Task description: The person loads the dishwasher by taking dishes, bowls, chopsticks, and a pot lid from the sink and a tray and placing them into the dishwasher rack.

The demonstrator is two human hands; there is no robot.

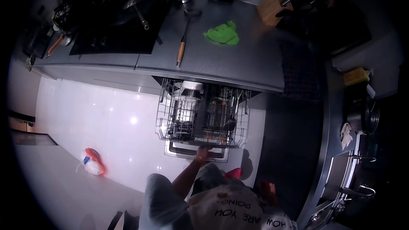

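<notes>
My left hand (204, 153) is at the front edge of a pulled-out wire dishwasher rack (237, 140). Whether its fingers grip the wire is unclear. Below the rack lies the lowered dishwasher door (169, 156). A white bowl (192, 85) sits at the back left of the rack, and dark utensils (179, 130) lie towards its front left. Other items on the right side are hard to make out. Down by my right side, my right hand (269, 189) is in shadow beside my shirt, away from the rack; its fingers are not clear.
Above the dishwasher, the dark countertop (255, 60) holds a wooden-handled ladle (181, 48), a green cloth (223, 34) and a knife block (271, 8). A pan stands on the black cooktop (127, 43). On the floor at left lies a plastic bag (93, 163). A sink (335, 175) is at right.
</notes>
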